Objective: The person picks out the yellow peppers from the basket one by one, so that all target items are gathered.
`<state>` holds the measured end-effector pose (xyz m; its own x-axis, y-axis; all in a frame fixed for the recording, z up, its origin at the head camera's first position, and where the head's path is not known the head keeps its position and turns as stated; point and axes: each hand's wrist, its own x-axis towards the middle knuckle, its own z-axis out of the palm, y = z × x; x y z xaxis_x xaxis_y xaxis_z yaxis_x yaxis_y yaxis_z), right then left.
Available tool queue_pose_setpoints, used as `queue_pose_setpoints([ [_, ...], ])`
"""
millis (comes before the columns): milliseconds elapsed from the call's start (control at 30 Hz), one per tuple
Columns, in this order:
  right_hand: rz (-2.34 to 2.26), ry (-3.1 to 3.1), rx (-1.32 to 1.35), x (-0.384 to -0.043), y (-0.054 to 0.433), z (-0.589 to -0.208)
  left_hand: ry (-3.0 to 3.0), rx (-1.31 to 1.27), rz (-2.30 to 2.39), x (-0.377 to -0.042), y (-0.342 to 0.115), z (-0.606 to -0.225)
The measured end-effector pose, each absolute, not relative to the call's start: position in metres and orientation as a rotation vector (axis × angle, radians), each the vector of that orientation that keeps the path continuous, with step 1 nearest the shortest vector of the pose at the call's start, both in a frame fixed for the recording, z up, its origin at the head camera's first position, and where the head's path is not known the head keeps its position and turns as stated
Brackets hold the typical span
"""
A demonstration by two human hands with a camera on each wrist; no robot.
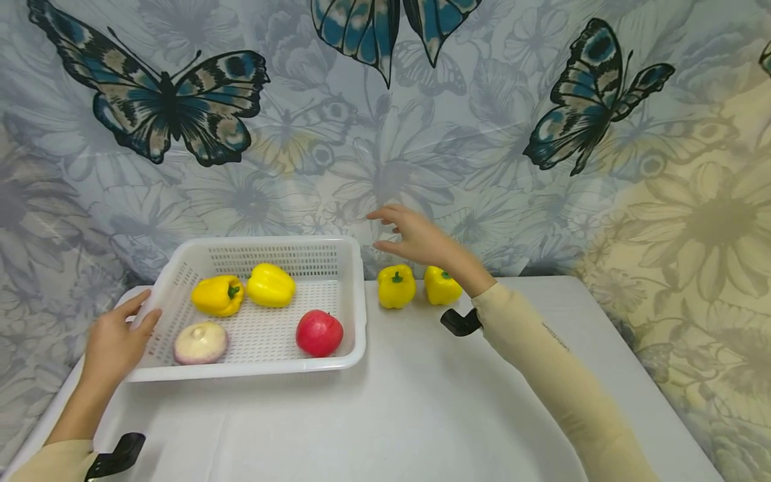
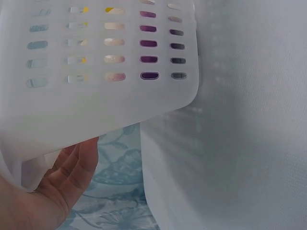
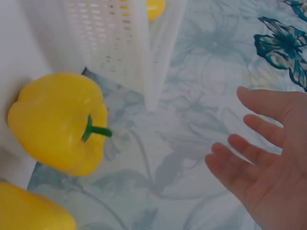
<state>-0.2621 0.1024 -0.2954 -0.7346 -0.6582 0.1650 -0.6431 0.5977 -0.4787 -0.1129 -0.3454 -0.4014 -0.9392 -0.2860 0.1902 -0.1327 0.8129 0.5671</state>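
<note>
A white plastic basket [image 1: 253, 367] stands on the left of the table. My left hand [image 1: 117, 341] grips its left rim, and in the left wrist view the curled fingers [image 2: 86, 155] show at the basket's edge. Inside lie two yellow bell peppers, one on its side [image 1: 217, 296] and one beside it [image 1: 271, 286], a round whitish-purple vegetable [image 1: 201, 343] and a round red fruit [image 1: 319, 333]. My right hand [image 1: 415, 235] is raised with loosely bent fingers and holds nothing. Below it, right of the basket, are a yellow bell pepper [image 1: 396, 286] and another yellow pepper [image 1: 442, 286], partly hidden by my arm.
The white table [image 1: 458, 402] reaches back to a cloth backdrop [image 1: 397, 147] printed with butterflies and flowers. Black wrist mounts [image 1: 461, 323] stick out from both sleeves. The table's right edge slopes away beside the cloth.
</note>
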Motion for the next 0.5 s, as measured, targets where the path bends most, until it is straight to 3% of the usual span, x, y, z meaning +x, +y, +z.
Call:
queue_pose_setpoints([
  [500,-0.575,2.781,-1.123,-0.264,0.056,-0.289,-2.729,0.319,-0.813,-0.114,-0.345,-0.401],
])
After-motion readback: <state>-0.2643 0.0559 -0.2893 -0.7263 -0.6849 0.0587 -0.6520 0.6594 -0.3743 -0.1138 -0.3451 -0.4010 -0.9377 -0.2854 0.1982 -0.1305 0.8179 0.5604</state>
